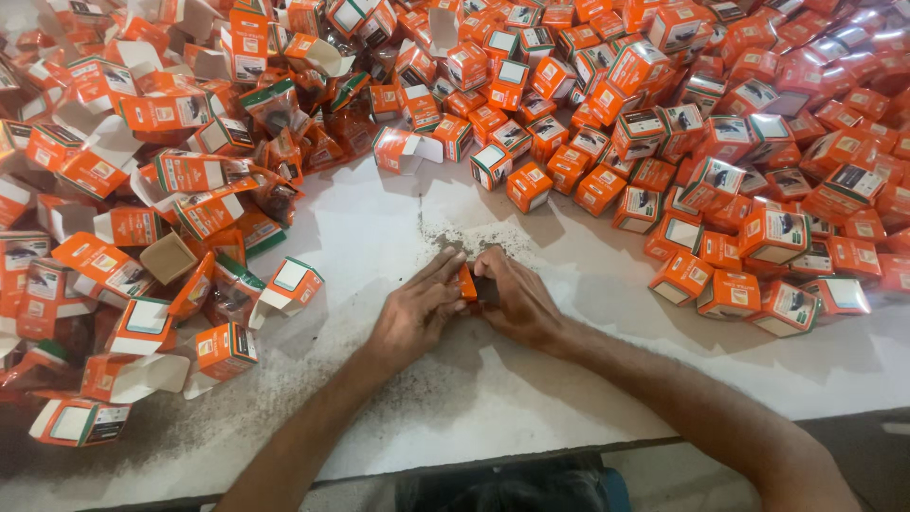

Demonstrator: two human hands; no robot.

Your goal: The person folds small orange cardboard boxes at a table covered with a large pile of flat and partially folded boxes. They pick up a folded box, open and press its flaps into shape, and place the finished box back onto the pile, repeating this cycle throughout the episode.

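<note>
Two bare forearms enter from the bottom edge and meet at mid-tabletop (531, 379), which is white and dusted with dark powder. Left hand (414, 311): palm down, fingers (438, 270) extended and pressed flat against the left side of a small orange box (466, 283). Right hand (517, 299): fingers curled round the box's right side, thumb on top. Box is pinched between both hands, resting on or just above the tabletop; contact underneath cannot be told. Only a narrow orange strip of it shows; a dark patch sits just right of that strip, under the right fingers, nature unclear.

Just beyond the hands: denser patch of powder (474, 235) on the bare surface.

Near left: loose open cartons (227, 349), orange with white and green panels, flaps unfolded, lying on their sides at all angles. One flat carton (78, 422) lies nearest the bottom-left corner. Some clear pouches with dark contents (275, 114) are mixed among them farther back.

Near right: closed boxes (728, 294), same colours, mostly upright or tilted, packed close and touching.

Far: the two heaps join along the top edge into one continuous pile (531, 66), closed boxes thickest toward the upper right, open cartons toward the upper left. A single closed box (528, 186) sits at the pile's near fringe, well apart from the hands
</note>
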